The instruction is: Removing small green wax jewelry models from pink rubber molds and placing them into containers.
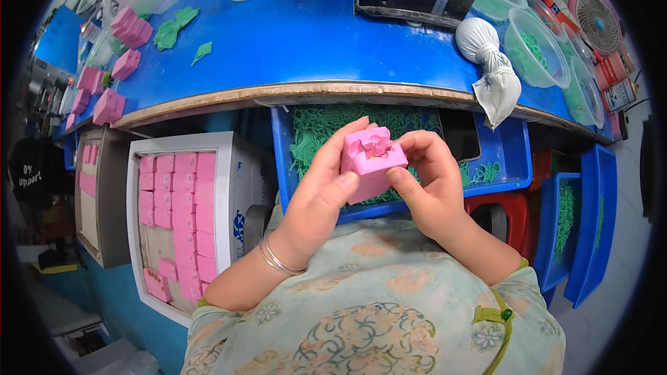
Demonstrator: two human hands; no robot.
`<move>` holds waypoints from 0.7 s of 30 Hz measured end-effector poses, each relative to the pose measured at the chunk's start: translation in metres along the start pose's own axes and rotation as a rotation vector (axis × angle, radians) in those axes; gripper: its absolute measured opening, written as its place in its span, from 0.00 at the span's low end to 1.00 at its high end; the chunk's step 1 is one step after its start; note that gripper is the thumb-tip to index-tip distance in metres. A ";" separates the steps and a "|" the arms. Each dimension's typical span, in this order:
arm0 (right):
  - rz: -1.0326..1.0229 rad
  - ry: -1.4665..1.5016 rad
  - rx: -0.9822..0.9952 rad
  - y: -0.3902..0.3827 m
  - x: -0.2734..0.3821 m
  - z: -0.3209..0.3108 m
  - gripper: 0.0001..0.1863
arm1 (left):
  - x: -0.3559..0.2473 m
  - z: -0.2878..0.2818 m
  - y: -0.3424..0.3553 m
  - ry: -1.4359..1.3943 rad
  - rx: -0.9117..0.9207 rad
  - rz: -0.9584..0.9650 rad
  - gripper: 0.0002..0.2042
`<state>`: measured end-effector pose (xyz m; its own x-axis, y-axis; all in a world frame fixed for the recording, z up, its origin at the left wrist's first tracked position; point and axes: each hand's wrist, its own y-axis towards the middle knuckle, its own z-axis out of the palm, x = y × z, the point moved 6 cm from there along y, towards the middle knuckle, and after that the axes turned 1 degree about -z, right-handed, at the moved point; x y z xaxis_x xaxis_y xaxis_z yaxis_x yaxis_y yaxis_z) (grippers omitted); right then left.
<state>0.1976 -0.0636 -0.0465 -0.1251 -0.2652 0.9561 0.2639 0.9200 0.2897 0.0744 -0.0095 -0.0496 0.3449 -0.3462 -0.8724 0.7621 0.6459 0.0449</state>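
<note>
A pink rubber mould block (368,165) with a ragged hollow in its top is held over a blue tray (517,160) at the table's front edge. My left hand (321,184) wraps its left side, thumb pressed on the near face and fingers behind. On the other side, the thumb and bent fingers of my right hand (436,184) grip the block's right edge. What lies inside the hollow is too small to make out. Under the hands, thin green wax pieces (319,125) fill much of the tray.
A white-edged box (226,167) with rows of pink blocks (184,201) stands at left. More pink blocks (126,64) and green scraps (174,28) lie on the blue table (278,45). A tied white cloth bag (490,55) and clear bowls (535,48) are at right.
</note>
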 end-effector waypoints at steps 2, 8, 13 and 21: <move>0.051 0.104 -0.003 0.000 0.002 0.003 0.14 | 0.001 0.004 -0.002 0.036 -0.023 -0.005 0.23; 0.132 0.279 -0.061 -0.006 -0.003 0.010 0.14 | -0.001 0.002 -0.005 0.173 -0.108 0.078 0.23; -0.006 0.117 -0.002 -0.001 0.005 0.006 0.17 | -0.006 -0.002 -0.008 0.174 -0.057 0.155 0.22; 0.067 0.548 0.361 0.007 0.002 0.016 0.23 | 0.000 -0.005 -0.009 -0.023 0.114 0.071 0.24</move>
<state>0.1841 -0.0528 -0.0428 0.4104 -0.2247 0.8838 -0.0952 0.9533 0.2865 0.0648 -0.0113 -0.0525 0.4112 -0.3186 -0.8540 0.7925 0.5878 0.1623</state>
